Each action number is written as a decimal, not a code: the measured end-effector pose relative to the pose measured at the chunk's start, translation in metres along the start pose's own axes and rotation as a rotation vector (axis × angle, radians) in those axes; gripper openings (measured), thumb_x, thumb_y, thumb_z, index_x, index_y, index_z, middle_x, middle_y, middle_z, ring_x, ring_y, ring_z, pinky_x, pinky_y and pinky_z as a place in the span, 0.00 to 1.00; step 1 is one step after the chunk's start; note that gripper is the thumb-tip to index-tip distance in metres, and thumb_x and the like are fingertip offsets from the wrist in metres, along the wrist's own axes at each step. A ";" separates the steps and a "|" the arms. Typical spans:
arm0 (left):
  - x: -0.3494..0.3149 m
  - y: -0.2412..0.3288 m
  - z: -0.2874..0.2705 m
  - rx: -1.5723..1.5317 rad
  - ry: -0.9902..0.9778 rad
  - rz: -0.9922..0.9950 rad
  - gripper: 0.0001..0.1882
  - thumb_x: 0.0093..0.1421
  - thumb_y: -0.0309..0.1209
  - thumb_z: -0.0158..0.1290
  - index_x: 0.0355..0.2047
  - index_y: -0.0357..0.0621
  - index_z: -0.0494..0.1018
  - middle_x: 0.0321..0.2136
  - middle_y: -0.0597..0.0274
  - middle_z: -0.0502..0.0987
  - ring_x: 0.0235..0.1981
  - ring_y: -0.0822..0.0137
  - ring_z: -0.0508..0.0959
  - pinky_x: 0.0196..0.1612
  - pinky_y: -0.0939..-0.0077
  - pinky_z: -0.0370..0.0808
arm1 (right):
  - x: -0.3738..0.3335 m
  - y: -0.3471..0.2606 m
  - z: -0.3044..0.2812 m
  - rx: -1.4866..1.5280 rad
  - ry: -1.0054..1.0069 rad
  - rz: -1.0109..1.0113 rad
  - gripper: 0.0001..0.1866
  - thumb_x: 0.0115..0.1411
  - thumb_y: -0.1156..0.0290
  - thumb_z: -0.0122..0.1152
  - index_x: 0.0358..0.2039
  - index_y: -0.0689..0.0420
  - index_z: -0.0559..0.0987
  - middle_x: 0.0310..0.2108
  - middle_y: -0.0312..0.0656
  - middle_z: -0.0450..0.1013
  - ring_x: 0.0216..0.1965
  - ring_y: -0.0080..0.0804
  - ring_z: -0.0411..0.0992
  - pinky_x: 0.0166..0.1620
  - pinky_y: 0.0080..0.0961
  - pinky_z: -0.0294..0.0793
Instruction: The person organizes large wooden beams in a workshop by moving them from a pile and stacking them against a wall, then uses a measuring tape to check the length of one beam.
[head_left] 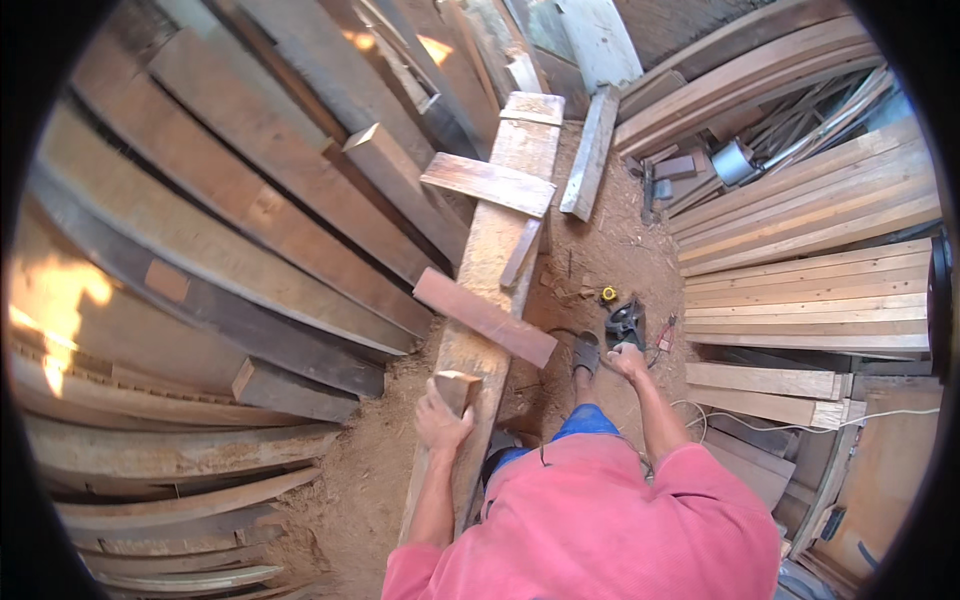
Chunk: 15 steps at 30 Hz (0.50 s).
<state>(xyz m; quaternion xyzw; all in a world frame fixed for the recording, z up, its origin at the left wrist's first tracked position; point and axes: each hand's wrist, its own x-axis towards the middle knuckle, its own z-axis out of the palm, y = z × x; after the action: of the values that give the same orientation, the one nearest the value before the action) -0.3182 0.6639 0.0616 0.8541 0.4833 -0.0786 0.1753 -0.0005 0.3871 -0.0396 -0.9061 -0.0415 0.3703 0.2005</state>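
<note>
My left hand is closed around a short wood block, which sits on a long narrow plank running away from me like a bench. On my right, low over the sawdust-covered floor, my right hand grips the near end of a dark corded power tool; its exact kind is too small to make out. Ahead of the block, a reddish board lies slantwise across the plank. Farther off, a paler board crosses it too, with a short offcut along its right edge.
Large timber slabs line the left side. Stacked planks fill the right. A yellow round object and a red-handled tool lie by the power tool. A pale cord runs at right. A squared beam rests beyond.
</note>
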 end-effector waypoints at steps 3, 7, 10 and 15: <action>0.002 0.009 0.001 0.083 0.029 -0.041 0.57 0.41 0.48 0.68 0.67 0.41 0.51 0.53 0.41 0.68 0.53 0.44 0.70 0.56 0.52 0.67 | 0.045 0.019 0.000 -0.093 -0.058 0.029 0.22 0.54 0.59 0.60 0.44 0.62 0.80 0.47 0.61 0.75 0.52 0.56 0.73 0.55 0.43 0.72; 0.008 0.006 0.013 0.109 0.022 -0.081 0.57 0.39 0.46 0.69 0.66 0.36 0.52 0.54 0.39 0.67 0.55 0.42 0.69 0.58 0.52 0.66 | 0.123 0.023 0.004 -0.155 -0.123 0.113 0.23 0.55 0.60 0.59 0.45 0.65 0.79 0.48 0.63 0.74 0.53 0.58 0.72 0.55 0.44 0.71; 0.014 0.014 0.010 0.128 0.006 -0.079 0.58 0.38 0.44 0.69 0.65 0.33 0.52 0.55 0.38 0.66 0.58 0.40 0.66 0.61 0.52 0.64 | 0.198 0.040 0.020 -0.174 -0.153 0.061 0.24 0.54 0.58 0.62 0.47 0.61 0.78 0.48 0.60 0.75 0.53 0.56 0.72 0.55 0.41 0.72; 0.026 0.022 0.008 0.144 -0.143 -0.252 0.59 0.38 0.41 0.68 0.66 0.30 0.48 0.60 0.35 0.60 0.62 0.39 0.61 0.65 0.53 0.59 | 0.328 0.057 0.058 -0.120 -0.186 -0.006 0.28 0.55 0.60 0.62 0.54 0.60 0.72 0.51 0.60 0.73 0.55 0.57 0.71 0.56 0.41 0.71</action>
<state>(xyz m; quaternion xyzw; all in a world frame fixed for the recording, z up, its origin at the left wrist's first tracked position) -0.2858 0.6712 0.0517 0.7894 0.5658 -0.1953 0.1362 0.1926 0.4274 -0.3141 -0.8780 -0.0849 0.4491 0.1425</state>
